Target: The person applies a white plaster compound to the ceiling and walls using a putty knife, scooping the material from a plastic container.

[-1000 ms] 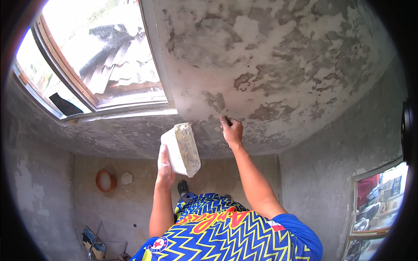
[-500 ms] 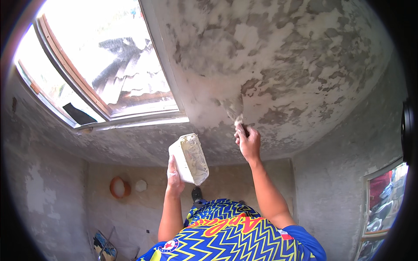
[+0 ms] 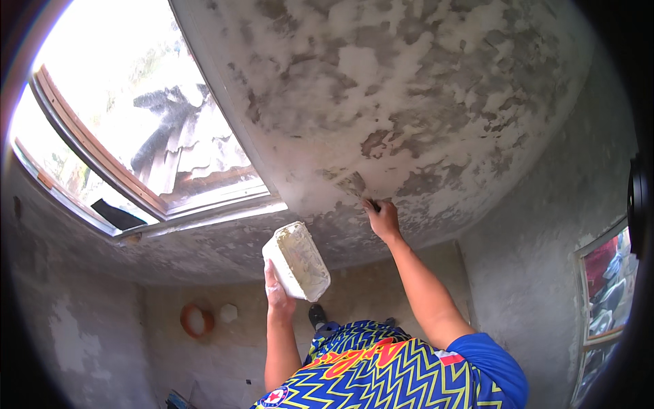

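The tub (image 3: pixel 298 262) is left of the scraper (image 3: pixel 353 184), the window (image 3: pixel 146 129) farther left.

The tub (image 3: pixel 281 270) is white, wall (image 3: pixel 415 88) mottled grey, shirt (image 3: pixel 402 375) blue with yellow zigzags.

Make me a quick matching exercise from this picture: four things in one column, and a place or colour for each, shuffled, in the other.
1. White tub
2. Scraper
3. Orange container
4. Shirt

A. On the floor
B. Blue and yellow
C. In the right hand
D. In the left hand

Pairs: 1-D, 2-C, 3-A, 4-B
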The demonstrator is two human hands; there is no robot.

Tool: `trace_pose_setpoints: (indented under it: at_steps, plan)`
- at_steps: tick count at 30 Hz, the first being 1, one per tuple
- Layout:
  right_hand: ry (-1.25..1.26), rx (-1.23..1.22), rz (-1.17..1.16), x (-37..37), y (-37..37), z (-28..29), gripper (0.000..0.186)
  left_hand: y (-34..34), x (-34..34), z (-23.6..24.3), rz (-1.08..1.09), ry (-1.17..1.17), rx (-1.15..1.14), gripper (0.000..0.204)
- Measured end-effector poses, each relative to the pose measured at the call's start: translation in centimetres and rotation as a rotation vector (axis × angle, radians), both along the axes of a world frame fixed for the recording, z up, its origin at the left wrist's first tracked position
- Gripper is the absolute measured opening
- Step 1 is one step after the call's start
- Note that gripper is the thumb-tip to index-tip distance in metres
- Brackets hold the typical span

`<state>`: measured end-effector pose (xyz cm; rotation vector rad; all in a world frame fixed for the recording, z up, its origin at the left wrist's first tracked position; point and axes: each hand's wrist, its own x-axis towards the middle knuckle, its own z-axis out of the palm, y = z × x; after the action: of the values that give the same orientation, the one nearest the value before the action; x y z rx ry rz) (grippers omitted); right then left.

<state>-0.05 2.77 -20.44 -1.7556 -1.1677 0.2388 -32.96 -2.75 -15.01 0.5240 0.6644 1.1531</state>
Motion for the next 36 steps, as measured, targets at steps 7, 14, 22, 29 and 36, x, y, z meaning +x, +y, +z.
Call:
trace_pose_setpoints:
  at_steps: [7,14,22,29,36]
  plan:
    - [0.2,-0.257,-0.18,-0.6,-6.0,-8.5,0.05,-1.5,-3.4,-1.6,0.079,0.016,0.019,0.065]
    - [0.287,0.083,0.016,-6.1,-4.0,2.3,0.037,-1.6,-3.8,-2.0,0.092,0.025,-0.019,0.063]
    - [0.086,-0.103,-0.028,-5.4,-1.0,6.2,0.045,-0.7,-1.5,-2.7,-0.013,0.039,-0.052,0.061]
    - [0.102,-0.395,-0.3,2.3,-5.8,-8.3,0.046,-1.1,0.9,-3.5,-0.039,0.178,-0.101,0.066]
    - [0.236,-0.307,-0.517,11.8,-18.8,-15.4,0.057,-3.8,6.3,-4.7,-0.168,0.214,-0.154,0.07]
